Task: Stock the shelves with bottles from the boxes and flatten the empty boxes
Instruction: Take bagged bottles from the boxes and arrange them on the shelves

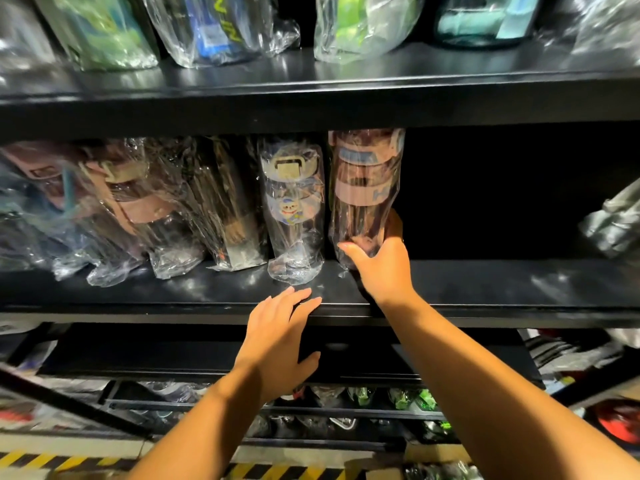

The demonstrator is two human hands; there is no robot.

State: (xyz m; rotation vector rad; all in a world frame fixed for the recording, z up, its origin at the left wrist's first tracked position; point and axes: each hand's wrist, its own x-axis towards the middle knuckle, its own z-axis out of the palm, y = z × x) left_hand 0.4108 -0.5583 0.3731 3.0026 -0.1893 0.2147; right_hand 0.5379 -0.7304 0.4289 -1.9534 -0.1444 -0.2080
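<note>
Here, right hand (381, 263) grips a crinkly plastic-wrapped bottle (363, 188); left hand (280, 337) rests flat on glossy shelf (485, 285).

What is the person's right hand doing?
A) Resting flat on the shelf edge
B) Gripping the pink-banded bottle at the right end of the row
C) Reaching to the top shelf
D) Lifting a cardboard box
B: the right hand curls round the lower part of the pink-banded bottle on the middle shelf; the left hand lies open at the shelf's front edge.

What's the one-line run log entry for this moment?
step: stocking | right hand: grips pink wrapped bottle on middle shelf | left hand: open, at shelf edge
</note>
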